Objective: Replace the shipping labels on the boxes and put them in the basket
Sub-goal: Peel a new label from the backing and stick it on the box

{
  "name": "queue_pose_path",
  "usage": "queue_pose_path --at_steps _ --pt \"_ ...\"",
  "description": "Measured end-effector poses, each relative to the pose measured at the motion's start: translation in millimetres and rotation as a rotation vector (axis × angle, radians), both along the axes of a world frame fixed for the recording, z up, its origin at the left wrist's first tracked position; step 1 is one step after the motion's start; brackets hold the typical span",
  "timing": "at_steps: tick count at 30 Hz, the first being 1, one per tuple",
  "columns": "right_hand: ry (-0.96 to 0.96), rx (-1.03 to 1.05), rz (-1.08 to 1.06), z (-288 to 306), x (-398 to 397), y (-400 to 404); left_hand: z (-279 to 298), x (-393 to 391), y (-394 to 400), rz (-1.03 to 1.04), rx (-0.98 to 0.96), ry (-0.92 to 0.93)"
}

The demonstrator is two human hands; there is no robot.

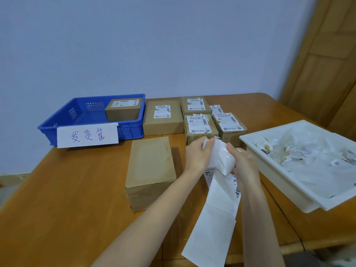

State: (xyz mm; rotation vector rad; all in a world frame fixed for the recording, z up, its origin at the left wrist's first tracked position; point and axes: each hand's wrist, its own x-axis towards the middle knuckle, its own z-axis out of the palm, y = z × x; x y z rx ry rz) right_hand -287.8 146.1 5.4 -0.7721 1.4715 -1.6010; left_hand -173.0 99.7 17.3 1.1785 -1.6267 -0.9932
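At the far left of the desk (57, 189) sits our blue basket (57, 124), a handwritten paper sign (87, 135) taped to its front and one relabelled box (123, 110) inside at its right end. Just right of it lies a bare box (151, 170) with no label, and behind it stand four boxes with torn labels (196, 116). Our left hand (198, 155) pinches the top edge of the label strip (217, 199), and our right hand (244, 164) has its grip curled around the strip's bunched upper part. A white tray (279, 182) of paper scraps sits rightmost.
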Motion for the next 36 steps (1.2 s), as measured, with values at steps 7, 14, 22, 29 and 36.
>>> queue_pose_path --at_steps 7,14,22,29,36 --pt "-0.216 0.019 0.072 -9 -7 -1 3 -4 2 0.029 0.327 0.275" --pt "-0.134 0.077 0.018 -9 5 -5 5 -4 0 0.079 0.315 0.296" --pt "-0.401 0.059 0.093 -5 23 -4 5 -4 -3 0.068 0.191 0.159" --pt "-0.622 -0.039 0.243 -8 11 1 2 -4 -7 0.131 0.351 0.358" --pt "0.049 -0.091 0.302 -13 18 1 5 -2 -4 0.159 0.541 0.521"
